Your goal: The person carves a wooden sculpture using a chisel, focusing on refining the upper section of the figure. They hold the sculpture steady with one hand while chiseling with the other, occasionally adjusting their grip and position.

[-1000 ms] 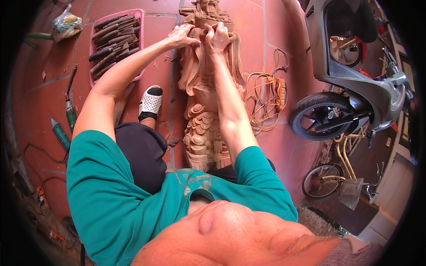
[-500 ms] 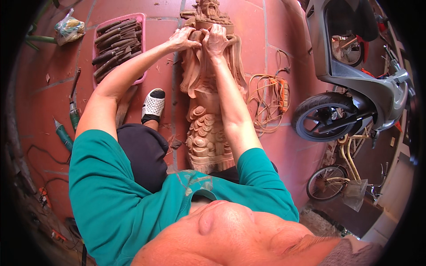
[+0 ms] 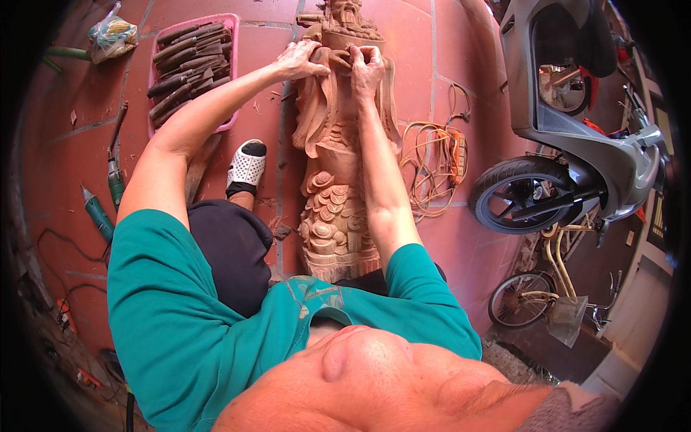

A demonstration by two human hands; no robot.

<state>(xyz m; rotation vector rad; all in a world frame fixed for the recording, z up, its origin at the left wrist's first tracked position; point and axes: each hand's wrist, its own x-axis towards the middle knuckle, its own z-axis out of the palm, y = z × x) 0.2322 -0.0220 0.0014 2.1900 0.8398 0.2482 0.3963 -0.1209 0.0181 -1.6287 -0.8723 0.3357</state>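
A carved wooden statue point(image 3: 331, 162) of a bearded figure in robes lies lengthwise on the floor in front of me, its head away from me. My left hand point(image 3: 296, 62) rests against the left side of its chest, thumb spread apart from the fingers. Across from it, my right hand point(image 3: 367, 72) is closed on the right side of the chest. Its fingertips are pinched together by the statue's carved hand point(image 3: 338, 59). Whatever may be between them is too small to make out.
A pink tray point(image 3: 236, 43) full of chisels point(image 3: 193, 61) stands left. Green power tools point(image 3: 97, 214) and cords lie farther left, a plastic bag point(image 3: 114, 37) behind. Right of the statue are an orange power strip point(image 3: 456, 155) with coiled cable, a grey motorbike point(image 3: 576, 151) and a bicycle point(image 3: 525, 299).
My right hand has shifted slightly right, away from the left hand, uncovering the statue's carved hand. The left hand keeps its place on the chest. The view has shifted slightly.
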